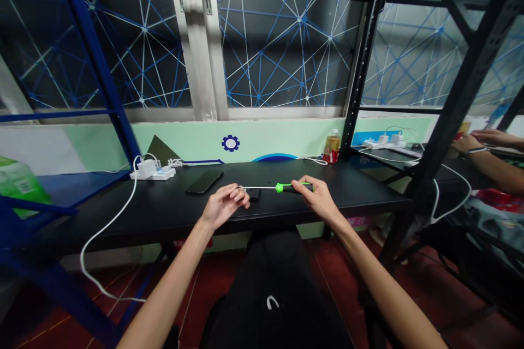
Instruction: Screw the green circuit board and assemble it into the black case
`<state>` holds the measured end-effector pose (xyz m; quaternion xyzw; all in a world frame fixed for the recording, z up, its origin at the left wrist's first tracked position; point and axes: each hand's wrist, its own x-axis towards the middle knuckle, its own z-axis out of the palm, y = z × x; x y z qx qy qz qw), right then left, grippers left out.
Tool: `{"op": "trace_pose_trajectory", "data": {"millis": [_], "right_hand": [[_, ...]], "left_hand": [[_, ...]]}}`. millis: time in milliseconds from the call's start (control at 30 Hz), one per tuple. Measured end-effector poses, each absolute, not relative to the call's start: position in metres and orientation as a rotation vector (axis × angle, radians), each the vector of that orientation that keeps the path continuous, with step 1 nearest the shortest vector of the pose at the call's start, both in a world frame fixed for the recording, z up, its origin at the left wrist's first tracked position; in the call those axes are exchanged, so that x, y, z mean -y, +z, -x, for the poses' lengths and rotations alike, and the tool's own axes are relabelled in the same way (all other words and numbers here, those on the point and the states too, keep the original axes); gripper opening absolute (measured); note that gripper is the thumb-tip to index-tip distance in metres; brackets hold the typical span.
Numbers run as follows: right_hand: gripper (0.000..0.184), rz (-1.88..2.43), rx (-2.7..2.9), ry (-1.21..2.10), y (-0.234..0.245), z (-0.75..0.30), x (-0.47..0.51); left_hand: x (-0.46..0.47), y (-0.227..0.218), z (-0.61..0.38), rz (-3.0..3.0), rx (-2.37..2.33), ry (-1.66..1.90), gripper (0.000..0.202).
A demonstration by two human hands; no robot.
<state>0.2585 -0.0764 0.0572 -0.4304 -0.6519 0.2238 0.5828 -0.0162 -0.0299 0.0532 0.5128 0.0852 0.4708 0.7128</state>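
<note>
A screwdriver (285, 188) with a green and black handle and a thin bright shaft is held level above the black table (352, 188). My right hand (317, 196) is closed around the end of its handle. The shaft points left to my left hand (224, 204), whose thumb and forefinger are pinched together at the tip. Whatever lies between those fingertips is too small to make out. Just behind the shaft a small black block (254, 194) rests on the table, partly covered by my left fingers.
A dark phone (204, 181) lies left of my hands. Farther left is a white power strip (153, 173) with a trailing cable (107, 223). A drink bottle (331, 147) stands at the back right. At the neighbouring table another person's arm (487, 155) shows beyond the black post.
</note>
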Motion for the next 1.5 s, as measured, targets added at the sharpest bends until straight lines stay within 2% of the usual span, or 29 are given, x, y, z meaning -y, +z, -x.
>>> {"op": "trace_pose_trajectory", "data": {"millis": [533,867,1167,1500], "right_hand": [[0.04,1.007,1.576,0.503,0.059,-0.256,0.083],[0.033,0.997,1.688,0.384,0.062,-0.251,0.091],[0.041,1.012,1.555,0.425,0.064,-0.255,0.092],[0.043,1.031,1.53,0.414,0.064,-0.258,0.09]], "left_hand": [[0.029,0.053,0.02,-1.066,-0.209,0.977,0.033],[0.03,0.048,0.014,-1.303,-0.32,0.927,0.033],[0.028,0.048,0.01,-1.214,-0.344,1.025,0.025],[0.029,0.051,0.012,-1.16,-0.337,1.038,0.029]]}}
